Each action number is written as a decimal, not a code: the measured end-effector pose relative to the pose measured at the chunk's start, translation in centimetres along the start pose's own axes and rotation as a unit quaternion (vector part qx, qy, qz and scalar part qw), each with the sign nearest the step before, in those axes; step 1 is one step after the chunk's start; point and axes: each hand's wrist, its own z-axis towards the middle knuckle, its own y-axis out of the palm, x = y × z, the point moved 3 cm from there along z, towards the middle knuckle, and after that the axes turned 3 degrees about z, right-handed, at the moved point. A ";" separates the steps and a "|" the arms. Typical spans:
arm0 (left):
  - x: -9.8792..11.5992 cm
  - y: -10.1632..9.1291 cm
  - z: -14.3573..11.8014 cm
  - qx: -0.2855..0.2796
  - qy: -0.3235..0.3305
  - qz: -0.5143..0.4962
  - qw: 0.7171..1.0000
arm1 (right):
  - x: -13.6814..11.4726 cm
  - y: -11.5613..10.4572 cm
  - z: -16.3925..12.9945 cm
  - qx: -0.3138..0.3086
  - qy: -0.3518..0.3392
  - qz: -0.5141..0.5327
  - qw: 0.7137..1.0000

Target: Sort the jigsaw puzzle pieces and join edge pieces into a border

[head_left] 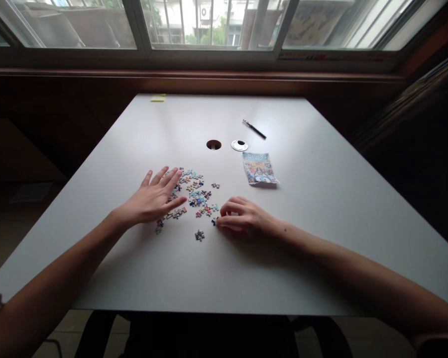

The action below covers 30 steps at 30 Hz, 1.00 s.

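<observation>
Several small colourful jigsaw pieces (pixel 196 195) lie scattered in the middle of a white table (pixel 321 223). My left hand (pixel 153 199) rests flat on the left part of the scatter, fingers spread and covering some pieces. My right hand (pixel 242 219) is curled, its fingertips pinching a dark blue piece (pixel 214 221) at the right edge of the scatter. A single loose piece (pixel 199 235) lies just in front, between both hands.
A printed puzzle bag (pixel 259 169) lies right of the pieces. Farther back are a round cable hole (pixel 213 144), its white cap (pixel 239 145), a black pen (pixel 254 129) and a yellow sticky pad (pixel 158 98). A window runs behind the table.
</observation>
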 end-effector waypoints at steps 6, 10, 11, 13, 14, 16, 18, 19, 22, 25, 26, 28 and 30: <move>1.2 -2.0 -1.2 0.150 0.032 -0.030 0.988 | -0.1 -0.4 0.0 -0.016 -0.014 0.011 1.000; 6.2 -1.8 -3.4 0.105 0.261 -0.078 0.956 | -0.2 -0.3 -0.2 -0.010 0.001 0.009 1.000; 7.2 -1.6 -3.8 0.093 0.284 -0.073 0.952 | -0.2 -0.3 -0.2 -0.012 0.003 0.009 1.000; 8.5 -1.3 -4.4 0.092 0.299 -0.062 0.948 | -0.2 -0.3 -0.2 -0.016 0.003 0.009 1.000; 8.8 -1.1 -4.5 0.095 0.299 -0.057 0.948 | -0.2 -0.3 -0.2 -0.018 0.002 0.009 1.000; 8.9 -0.9 -4.6 0.097 0.298 -0.054 0.948 | -0.2 -0.3 -0.2 -0.021 -0.001 0.011 1.000; 8.5 -0.9 -4.5 0.089 0.297 -0.061 0.949 | -0.2 -0.4 -0.1 -0.023 -0.003 0.011 1.000; 8.2 -0.9 -4.4 0.082 0.296 -0.067 0.949 | -0.2 -0.4 -0.1 -0.023 -0.004 0.012 1.000; 6.8 -1.5 -4.2 0.061 0.289 -0.082 0.952 | -0.2 -0.4 -0.2 -0.024 -0.006 0.012 1.000; 5.7 -2.2 -4.1 0.047 0.275 -0.091 0.956 | -0.1 -0.3 -0.3 -0.027 -0.007 0.014 1.000; 5.6 -2.3 -4.1 0.045 0.272 -0.094 0.957 | -0.1 -0.3 -0.4 -0.029 -0.008 0.015 0.999; 5.7 -2.4 -4.3 0.042 0.276 -0.103 0.955 | -0.2 -0.3 -0.4 -0.032 -0.009 0.015 0.999; 6.4 -2.1 -4.5 0.045 0.288 -0.103 0.951 | -0.4 -0.4 -0.3 -0.040 -0.016 0.013 0.999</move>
